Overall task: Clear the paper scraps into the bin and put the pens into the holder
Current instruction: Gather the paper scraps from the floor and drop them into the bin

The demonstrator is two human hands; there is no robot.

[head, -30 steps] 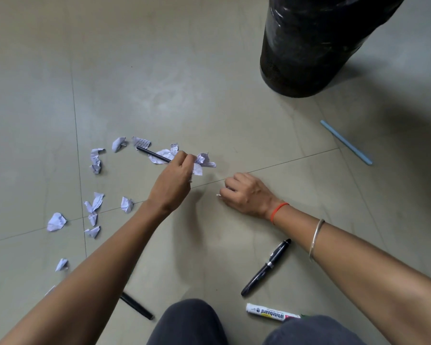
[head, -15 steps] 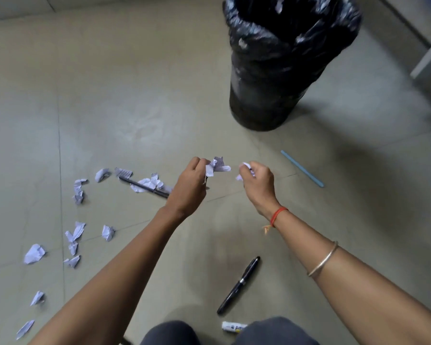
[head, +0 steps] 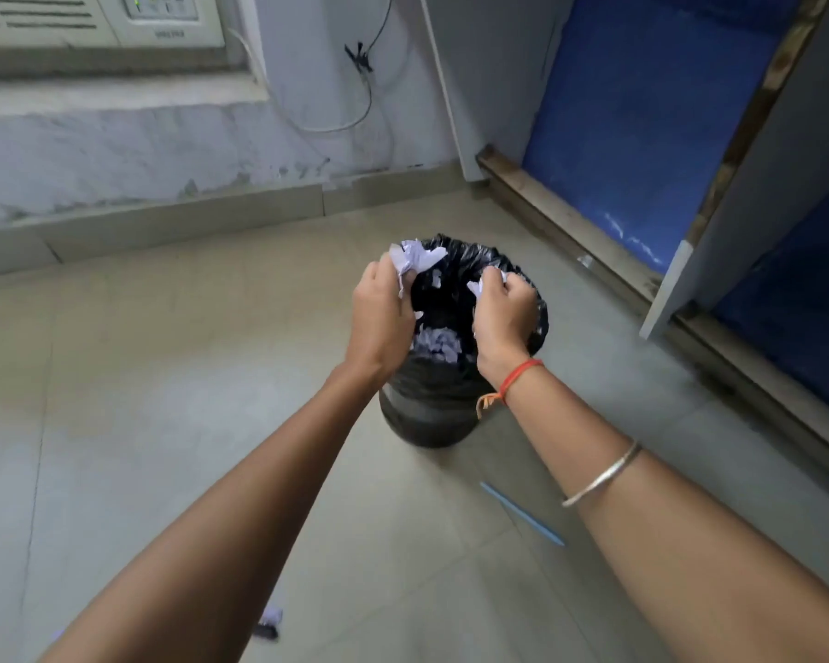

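White air conditioner (head: 92,16) sitting in the wall at upper left, thin cable (head: 350,112) hanging down the wall, blue panel (head: 642,112) standing at right, wooden frame (head: 561,217) running along the tiled floor (head: 164,399)

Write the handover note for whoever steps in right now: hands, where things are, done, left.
Left hand: closed on a crumpled paper wad, held over the bin's open mouth.
Right hand: closed on a smaller paper scrap, also over the bin.
Bin: lined with a black bag, scraps already inside.
Done: some scraps binned.
Left: release both handfuls. One more scrap lies on the floor by the left forearm, beside a dark object too blurred to identify. A blue stick, possibly a pen, lies near the bin. No holder in view.
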